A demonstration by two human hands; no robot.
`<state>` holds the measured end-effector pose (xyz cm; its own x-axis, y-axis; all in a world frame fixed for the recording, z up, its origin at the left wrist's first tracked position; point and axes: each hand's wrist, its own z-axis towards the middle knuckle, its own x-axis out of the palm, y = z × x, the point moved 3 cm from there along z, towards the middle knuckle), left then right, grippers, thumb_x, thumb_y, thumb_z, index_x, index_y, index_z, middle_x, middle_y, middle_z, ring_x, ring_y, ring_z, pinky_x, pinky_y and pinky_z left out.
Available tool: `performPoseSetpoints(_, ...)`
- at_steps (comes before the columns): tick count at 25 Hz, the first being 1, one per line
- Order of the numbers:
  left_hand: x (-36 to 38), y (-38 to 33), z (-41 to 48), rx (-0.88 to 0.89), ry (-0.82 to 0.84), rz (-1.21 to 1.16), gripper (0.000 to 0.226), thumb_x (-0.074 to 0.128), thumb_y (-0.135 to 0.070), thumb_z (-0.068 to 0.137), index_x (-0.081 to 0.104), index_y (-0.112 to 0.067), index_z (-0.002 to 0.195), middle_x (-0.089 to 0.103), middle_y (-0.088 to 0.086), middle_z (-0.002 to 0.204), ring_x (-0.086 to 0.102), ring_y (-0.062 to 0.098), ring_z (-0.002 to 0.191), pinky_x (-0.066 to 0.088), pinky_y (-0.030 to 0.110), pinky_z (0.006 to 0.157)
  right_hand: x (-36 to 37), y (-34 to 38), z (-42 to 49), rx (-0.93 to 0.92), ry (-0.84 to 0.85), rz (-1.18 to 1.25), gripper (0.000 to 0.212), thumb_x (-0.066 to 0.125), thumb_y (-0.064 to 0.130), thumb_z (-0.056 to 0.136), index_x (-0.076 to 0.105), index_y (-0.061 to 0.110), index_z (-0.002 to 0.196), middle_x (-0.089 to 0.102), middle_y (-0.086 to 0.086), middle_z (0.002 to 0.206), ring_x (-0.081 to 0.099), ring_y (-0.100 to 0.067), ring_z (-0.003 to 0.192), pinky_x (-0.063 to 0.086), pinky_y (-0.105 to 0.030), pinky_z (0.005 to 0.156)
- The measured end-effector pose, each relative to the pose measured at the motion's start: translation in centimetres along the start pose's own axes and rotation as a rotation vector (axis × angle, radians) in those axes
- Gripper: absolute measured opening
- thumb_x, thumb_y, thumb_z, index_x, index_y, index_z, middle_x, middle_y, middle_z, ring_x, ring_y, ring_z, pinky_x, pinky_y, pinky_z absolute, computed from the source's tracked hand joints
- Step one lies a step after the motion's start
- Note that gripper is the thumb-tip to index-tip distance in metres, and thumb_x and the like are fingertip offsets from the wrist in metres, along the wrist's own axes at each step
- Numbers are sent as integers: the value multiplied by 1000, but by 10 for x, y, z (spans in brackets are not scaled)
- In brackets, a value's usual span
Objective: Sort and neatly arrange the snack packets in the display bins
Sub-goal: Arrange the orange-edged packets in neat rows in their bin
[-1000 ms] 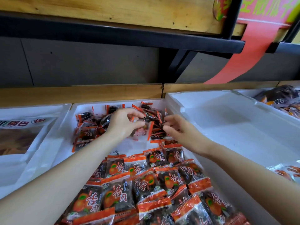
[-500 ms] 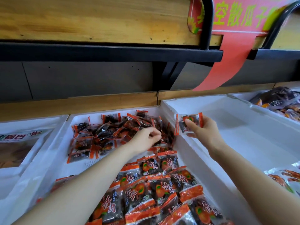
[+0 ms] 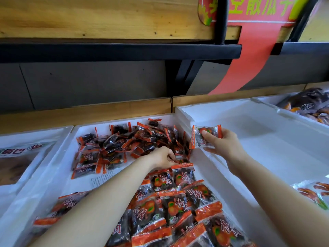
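A white foam bin [image 3: 58, 168] holds orange-and-black snack packets. A loose heap of packets [image 3: 124, 141] lies at its far end, and neat overlapping rows [image 3: 174, 205] fill its near part. My right hand [image 3: 224, 147] holds one packet [image 3: 204, 136] up over the wall between this bin and the bin to the right, thumb on its face. My left hand [image 3: 162, 158] reaches down at the seam between heap and rows, fingers curled on a packet at the top of the rows [image 3: 181, 164].
The white foam bin on the right [image 3: 267, 132] shows a bare floor, with a few packets [image 3: 313, 193] at its near right. A far-right bin [image 3: 309, 104] holds dark packets. The left bin [image 3: 23, 157] holds a large bag. A black-framed wooden shelf [image 3: 124, 50] overhangs.
My right hand lifted one packet out of the heap and carried it right, above the bin wall. My left hand moved from the heap down to the top of the neat rows.
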<state>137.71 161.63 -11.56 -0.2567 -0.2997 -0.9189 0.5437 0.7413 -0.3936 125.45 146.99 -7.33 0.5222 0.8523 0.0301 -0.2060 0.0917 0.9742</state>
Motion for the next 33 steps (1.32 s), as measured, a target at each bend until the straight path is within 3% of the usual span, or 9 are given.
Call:
performPoseSetpoints(5,-4,2,-5,-21,35,-107,24,65,-29,90,67,-10,105,60,10,115,57,23,106,44,26,87,1,-2,-3,21,21,-9,5,63,15,89,61,12,85,66,-1,74,62,-9,64,55,-20,58)
performPoseSetpoints(9,-20,10,-17,-70,-147,-380,15,64,-24,91,59,-11,96,61,6,98,58,16,86,48,25,74,3,-1,-3,7,53,-48,5,60,15,91,61,10,89,65,-1,77,62,-10,66,54,-20,59)
performPoseSetpoints(13,-35,12,-38,-115,-375,-707,9,59,-17,93,57,-11,99,63,10,105,63,21,93,59,41,79,15,-1,-8,-46,172,-136,9,56,13,93,55,9,101,63,-2,84,61,-7,70,51,-16,59)
performPoseSetpoints(16,-36,-11,-61,-47,-384,-920,18,58,-13,94,59,1,105,66,13,105,67,19,89,60,30,60,25,1,-16,-98,284,-198,13,59,13,90,56,10,103,63,1,82,63,-1,67,50,-13,62)
performPoseSetpoints(18,-33,-20,-71,-31,-406,-956,22,60,-23,93,65,-7,107,68,12,107,68,23,93,60,30,67,29,4,-23,-125,329,-206,11,59,13,90,58,11,101,64,4,81,63,5,64,47,-7,57)
performPoseSetpoints(21,-36,-26,-89,-36,-413,-952,34,52,-40,95,68,-13,106,73,8,100,70,23,93,55,41,89,33,9,-31,-148,387,-145,14,58,14,90,58,10,104,68,-2,94,67,-8,82,55,-17,72)
performPoseSetpoints(27,-37,-31,-133,117,-284,-1171,54,52,-57,77,62,-24,119,71,-9,110,64,2,103,43,27,99,59,14,-47,-45,369,164,17,57,8,90,51,0,105,69,-15,95,69,-22,82,58,-27,71)
performPoseSetpoints(30,-39,-27,-145,84,-409,-1206,52,65,-48,75,60,-26,122,68,-9,116,61,5,112,43,27,101,84,22,-63,20,430,271,11,55,12,92,56,3,98,72,-5,76,71,-16,73,57,-23,67)
performPoseSetpoints(33,-48,-19,-150,-46,-595,-1200,30,64,-32,89,60,-23,117,68,-2,109,63,11,102,47,28,93,113,26,-73,26,489,224,25,53,19,95,56,-4,104,68,-13,93,68,-18,85,57,-24,68)
